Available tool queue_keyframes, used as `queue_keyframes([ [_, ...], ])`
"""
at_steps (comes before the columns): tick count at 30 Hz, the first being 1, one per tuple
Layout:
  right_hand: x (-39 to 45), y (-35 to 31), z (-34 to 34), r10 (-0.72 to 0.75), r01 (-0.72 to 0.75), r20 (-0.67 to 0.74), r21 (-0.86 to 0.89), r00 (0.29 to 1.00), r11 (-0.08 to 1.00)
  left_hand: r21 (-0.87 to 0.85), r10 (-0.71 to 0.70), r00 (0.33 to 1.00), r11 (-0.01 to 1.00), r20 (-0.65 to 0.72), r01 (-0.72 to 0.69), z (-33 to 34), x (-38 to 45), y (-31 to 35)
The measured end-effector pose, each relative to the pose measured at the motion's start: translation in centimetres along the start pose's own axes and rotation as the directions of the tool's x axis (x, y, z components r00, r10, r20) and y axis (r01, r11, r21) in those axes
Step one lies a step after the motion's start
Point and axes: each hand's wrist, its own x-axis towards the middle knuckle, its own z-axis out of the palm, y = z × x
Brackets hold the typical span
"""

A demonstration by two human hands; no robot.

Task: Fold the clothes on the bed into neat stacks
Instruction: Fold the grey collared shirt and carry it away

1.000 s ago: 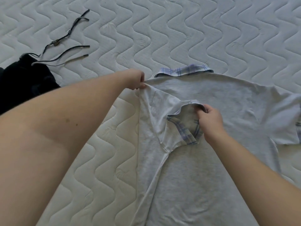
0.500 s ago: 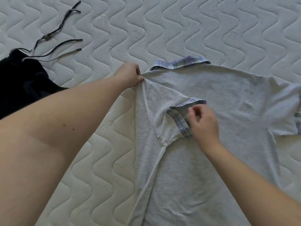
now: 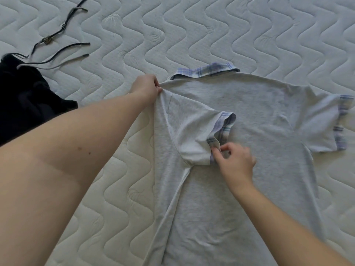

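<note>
Grey shirt (image 3: 249, 131) lies collar toward the bed's (image 3: 249, 25) far edge, its long axis toward me; my left fingers (image 3: 156, 87) pinch its folded shoulder, my right fingers (image 3: 216, 152) pinch the plaid cuff (image 3: 223, 129) folded inward.

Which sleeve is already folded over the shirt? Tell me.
The sleeve near the left hand: it lies folded inward across the shirt back, the right hand pinching its plaid cuff. The other sleeve sticks out flat on the mattress.
</note>
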Motion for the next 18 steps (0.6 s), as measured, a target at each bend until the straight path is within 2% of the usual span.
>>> queue_keyframes([
  [2, -0.3, 1.2, 0.0, 0.120, -0.131, 0.124, 0.081, 0.985, 0.988, -0.005, 0.003, 1.000, 1.000, -0.022, -0.003, 0.4, -0.1, 0.0],
  [4, -0.2, 2.1, -0.1, 0.271, -0.283, 0.288, 0.001, 0.918, 0.959, -0.005, 0.008, 0.999, 1.000, -0.032, -0.008, 0.5, -0.2, -0.1],
  [6, 0.0, 2.8, -0.1, 0.353, -0.338, 0.406, -0.111, 0.843, 0.935, 0.000, 0.012, 0.999, 1.000, -0.036, -0.012, 0.6, -0.2, -0.1],
  [7, 0.2, 2.9, -0.1, 0.366, -0.346, 0.414, -0.125, 0.834, 0.930, 0.004, 0.014, 0.999, 1.000, -0.039, -0.014, 0.7, -0.2, -0.1],
  [9, 1.0, 2.6, -0.4, 0.352, -0.359, 0.330, -0.043, 0.876, 0.932, 0.039, 0.035, 0.997, 0.999, -0.064, -0.033, 0.7, -0.3, 0.0],
  [12, 3.0, 1.1, -0.8, 0.362, -0.400, 0.186, 0.245, 0.913, 0.883, 0.117, 0.205, 0.967, 0.975, -0.148, -0.189, 0.5, -0.7, 0.6],
  [13, 3.6, 0.5, -0.8, 0.364, -0.408, 0.190, 0.320, 0.912, 0.855, 0.111, 0.302, 0.945, 0.951, -0.122, -0.290, 0.5, -0.9, 1.1],
  [15, 4.7, -0.5, -0.6, 0.346, -0.414, 0.236, 0.382, 0.908, 0.827, 0.078, 0.472, 0.881, 0.878, 0.020, -0.472, 0.8, -1.4, 2.4],
  [18, 5.8, -1.1, -0.2, 0.316, -0.403, 0.284, 0.336, 0.905, 0.851, 0.133, 0.550, 0.797, 0.796, 0.249, -0.591, 1.9, -1.8, 4.5],
])
